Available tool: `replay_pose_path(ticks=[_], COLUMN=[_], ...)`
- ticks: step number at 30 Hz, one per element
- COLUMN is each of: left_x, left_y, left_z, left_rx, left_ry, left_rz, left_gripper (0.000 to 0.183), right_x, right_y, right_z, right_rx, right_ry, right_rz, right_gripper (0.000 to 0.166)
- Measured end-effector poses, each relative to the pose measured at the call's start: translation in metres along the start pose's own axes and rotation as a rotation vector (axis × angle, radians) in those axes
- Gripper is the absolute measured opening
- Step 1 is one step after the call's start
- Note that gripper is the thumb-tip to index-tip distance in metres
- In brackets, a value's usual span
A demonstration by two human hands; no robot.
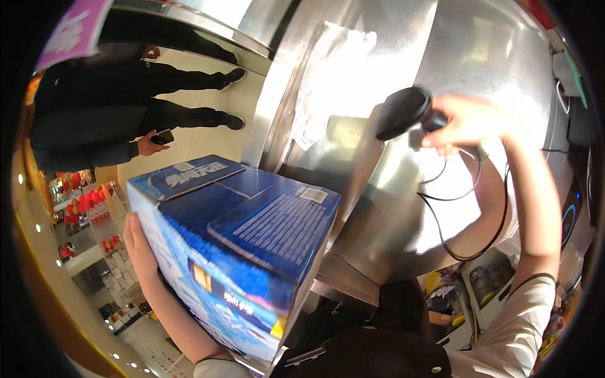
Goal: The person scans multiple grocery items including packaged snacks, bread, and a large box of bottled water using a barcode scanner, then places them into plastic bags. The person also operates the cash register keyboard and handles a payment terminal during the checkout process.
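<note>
A large blue cardboard carton [236,245] with white printing and a barcode label is tilted against my body, over the counter's left edge. My left hand [140,243] lies flat on the carton's left side, with the forearm running along its lower face. In my right hand [465,123] is a black handheld barcode scanner [406,112], gripped by its handle above the steel counter. The scanner's head points left, and its black cable [446,236] loops down beside my forearm. My right hand is slightly blurred.
The stainless-steel counter [477,52] reflects strong light. A clear plastic bag [326,80] lies on it near the customer side. Across the counter stands a person [94,113] in dark clothes, with a phone [162,137] in one hand. Drawers [491,288] with packaged goods sit below right.
</note>
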State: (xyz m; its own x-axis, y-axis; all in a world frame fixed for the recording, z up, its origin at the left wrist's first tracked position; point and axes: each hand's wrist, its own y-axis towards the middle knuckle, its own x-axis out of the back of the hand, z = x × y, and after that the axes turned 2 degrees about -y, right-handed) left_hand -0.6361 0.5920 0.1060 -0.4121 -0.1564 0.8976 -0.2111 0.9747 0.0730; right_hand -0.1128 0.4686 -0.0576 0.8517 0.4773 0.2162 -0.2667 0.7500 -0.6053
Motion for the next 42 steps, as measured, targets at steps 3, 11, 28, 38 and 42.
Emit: replay_pose_path(ticks=[3, 11, 28, 38, 42], left_x=[-0.008, -0.031, -0.102, -0.139, -0.143], left_y=[-0.005, -0.013, -0.080, -0.139, -0.144], left_z=[-0.016, -0.049, 0.196, 0.207, 0.205], left_rx=[-0.079, -0.202, 0.557, 0.626, 0.598], left_ry=[0.046, 0.109, -1.217, -1.665, -1.698], left_rz=[0.013, 0.196, 1.058, 0.710, 0.691], left_gripper=[0.052, 0.058, 0.075, 0.072, 0.071], right_x=[-0.064, -0.173, -0.337, -0.245, -0.238], right_y=[-0.017, -0.027, -0.074, -0.077, -0.078], right_z=[-0.026, -0.061, 0.079, 0.087, 0.088], right_rx=[0.052, 0.060, 0.443, 0.279, 0.221], right_ry=[-0.820, 0.957, 1.220, 1.174, 1.144], right_rz=[-0.685, -0.547, -0.598, -0.460, -0.460], right_gripper=[0.026, 0.051, 0.083, 0.064, 0.054])
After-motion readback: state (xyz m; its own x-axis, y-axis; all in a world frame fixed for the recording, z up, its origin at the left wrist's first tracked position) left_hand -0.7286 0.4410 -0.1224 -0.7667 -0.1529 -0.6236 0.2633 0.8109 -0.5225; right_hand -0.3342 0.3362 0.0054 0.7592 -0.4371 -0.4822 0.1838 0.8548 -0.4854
